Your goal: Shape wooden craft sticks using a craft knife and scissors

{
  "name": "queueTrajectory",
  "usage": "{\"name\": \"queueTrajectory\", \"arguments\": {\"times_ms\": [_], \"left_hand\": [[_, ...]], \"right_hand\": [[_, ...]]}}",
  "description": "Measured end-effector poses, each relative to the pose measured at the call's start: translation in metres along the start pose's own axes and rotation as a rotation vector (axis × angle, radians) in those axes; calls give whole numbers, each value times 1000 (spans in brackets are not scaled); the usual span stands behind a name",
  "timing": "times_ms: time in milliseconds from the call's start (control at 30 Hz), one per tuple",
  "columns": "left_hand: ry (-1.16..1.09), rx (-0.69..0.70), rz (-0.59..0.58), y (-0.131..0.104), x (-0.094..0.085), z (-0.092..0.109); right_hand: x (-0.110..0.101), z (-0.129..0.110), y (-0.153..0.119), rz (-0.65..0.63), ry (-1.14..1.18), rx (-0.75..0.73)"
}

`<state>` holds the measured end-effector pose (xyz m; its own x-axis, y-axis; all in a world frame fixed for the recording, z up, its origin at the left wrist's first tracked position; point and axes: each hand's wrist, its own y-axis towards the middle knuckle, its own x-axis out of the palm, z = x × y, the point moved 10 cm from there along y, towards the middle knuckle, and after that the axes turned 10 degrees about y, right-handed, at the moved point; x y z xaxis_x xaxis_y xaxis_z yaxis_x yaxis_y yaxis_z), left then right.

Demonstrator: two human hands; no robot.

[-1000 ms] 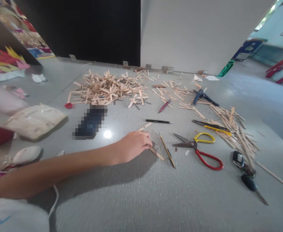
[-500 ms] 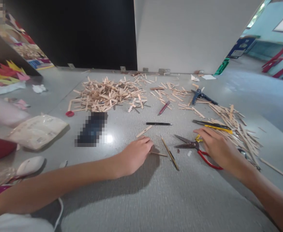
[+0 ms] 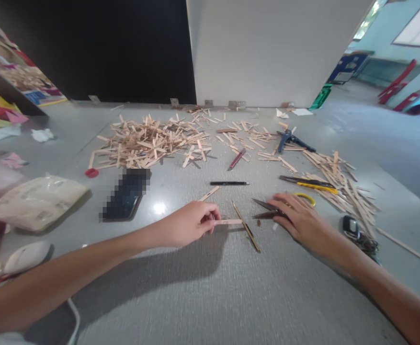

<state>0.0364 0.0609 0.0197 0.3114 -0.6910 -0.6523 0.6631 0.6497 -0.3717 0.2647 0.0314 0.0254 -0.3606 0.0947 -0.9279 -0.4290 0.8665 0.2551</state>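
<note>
My left hand [image 3: 190, 223] pinches one end of a wooden stick [image 3: 230, 222], which points right and carries a small mark. Another stick [image 3: 210, 193] lies just beyond that hand. On the right, my right hand [image 3: 296, 218] rests over the scissors [image 3: 265, 210], fingers spread across the pivot and handles; the blades point left, slightly apart. Between the hands lies a thin gold-coloured pencil-like rod [image 3: 247, 229] with a dark piece beside it. A black pen [image 3: 229, 183] lies further back.
A large heap of sticks [image 3: 152, 141] lies at the back. Around it are a phone [image 3: 123, 196], a plastic packet [image 3: 40, 201], a white mouse [image 3: 28, 256], a maroon cutter [image 3: 236, 159], blue pliers [image 3: 292, 139], a yellow cutter [image 3: 308, 184] and keys [image 3: 362, 237].
My left hand has raised the stick slightly off the table. My right hand has moved left onto the scissors and now covers much of them. The view has shifted slightly right.
</note>
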Motion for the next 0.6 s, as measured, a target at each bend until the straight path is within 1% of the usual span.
{"name": "queueTrajectory", "arguments": {"times_ms": [100, 167, 200, 267, 300, 400, 433, 500, 533, 600], "left_hand": [[-89, -11, -40, 0, 3, -1], [-109, -31, -67, 0, 5, -4], [-109, -47, -87, 1, 6, -6], [-64, -68, -116, 2, 9, -11], [-14, -62, -118, 3, 9, -12], [144, -18, -71, 8, 5, -11], [173, -7, -57, 9, 4, -11], [184, -5, -57, 11, 5, -12], [186, -6, -59, 12, 5, -13], [184, -8, -66, 13, 6, -13]], "right_hand": [[-9, 22, 3, 76, -56, 85], [-20, 28, 4, 145, -79, 135], [-25, 25, 5, 174, -83, 153], [-29, 9, 8, 183, -52, 174], [-25, -3, 11, 144, 16, 187], [12, -47, 21, -123, 226, 209], [20, -59, 25, -157, 231, 210], [29, -75, 33, -161, 197, 165], [33, -77, 36, -160, 192, 154], [35, -73, 38, -159, 196, 143]]}}
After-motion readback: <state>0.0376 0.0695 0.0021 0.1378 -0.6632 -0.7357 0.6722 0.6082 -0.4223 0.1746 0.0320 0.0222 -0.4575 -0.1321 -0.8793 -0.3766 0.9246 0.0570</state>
